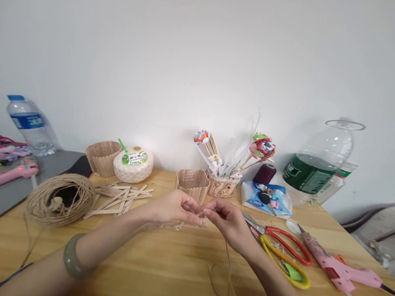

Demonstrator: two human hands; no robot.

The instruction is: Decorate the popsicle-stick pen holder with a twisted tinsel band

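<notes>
Close by the fingertips, a thin strand of twine [230, 269] drops from beneath the right hand [227, 219] and curls loosely on the wooden table [170, 277]. That hand's thumb and index finger are drawn nearly together, meeting the fingers of the left hand [182, 207] above the table. The left fingers are bent and bunched, the thumb lying just below them. Something tiny shows where the hands meet, but it is too small and blurred to name, and I cannot tell whether either hand grips it or the strand. A green bangle [76, 255] circles the left forearm.

Just behind the hands stands a brown ridged container [193, 188], with a small basket [221, 187] of paper flowers [263, 148] beside it. To the right of the basket lies a blue and white packet [252, 198] with small items on top. Nearer the right forearm are scissors with red and yellow handles [289, 242], then a pink glue gun [341, 272]; a large green-labelled bottle [311, 174] leans by the wall.

Over on the left, flat wooden sticks [124, 200] lie scattered beside a big coil of twine [42, 197]. Behind them sit a white coconut [132, 172] with a green straw and a second ridged container [100, 163].
</notes>
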